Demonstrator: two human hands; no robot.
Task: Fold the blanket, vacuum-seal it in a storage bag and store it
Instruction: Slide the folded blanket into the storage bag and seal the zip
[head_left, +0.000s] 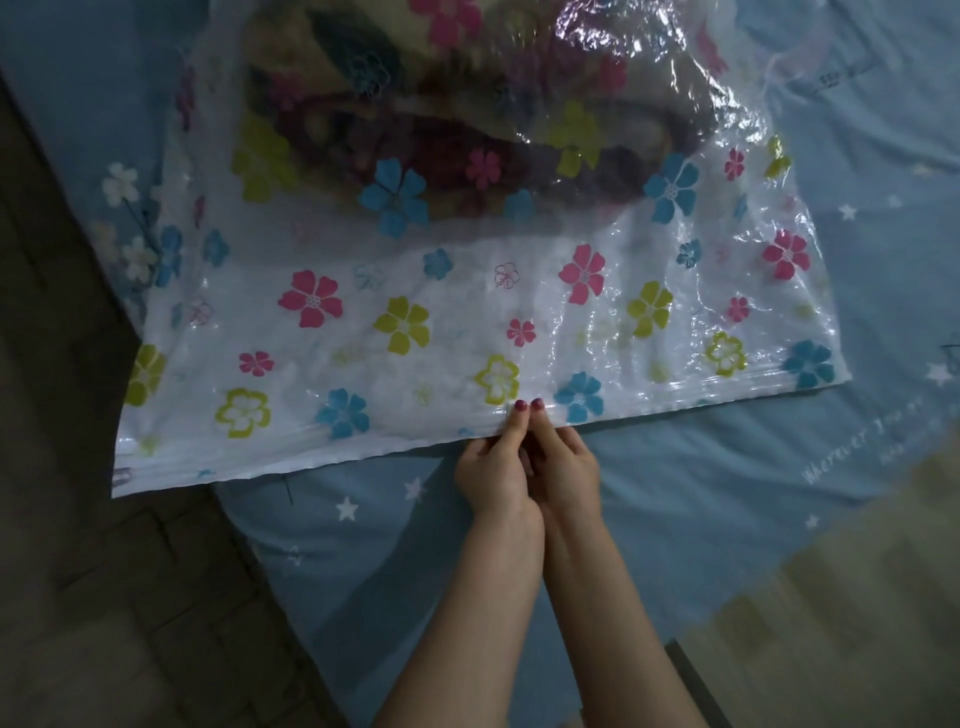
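Observation:
A clear plastic storage bag (467, 322) printed with pink, blue and green flowers lies flat on the bed. Inside its far half sits the folded blanket (441, 130), brown and dark red, blurred by the plastic. The bag's zip strip (727, 387) runs along the near edge. My left hand (496, 467) and my right hand (561, 457) are side by side at the middle of that edge. Both pinch the zip strip, thumbs on top, fingers beneath.
The bed has a blue sheet (701, 493) with white stars and some printed writing. Its left edge drops to a dark tiled floor (78, 571). A lighter wooden floor (857, 623) shows at lower right. The bag's near left corner overhangs the bed's edge.

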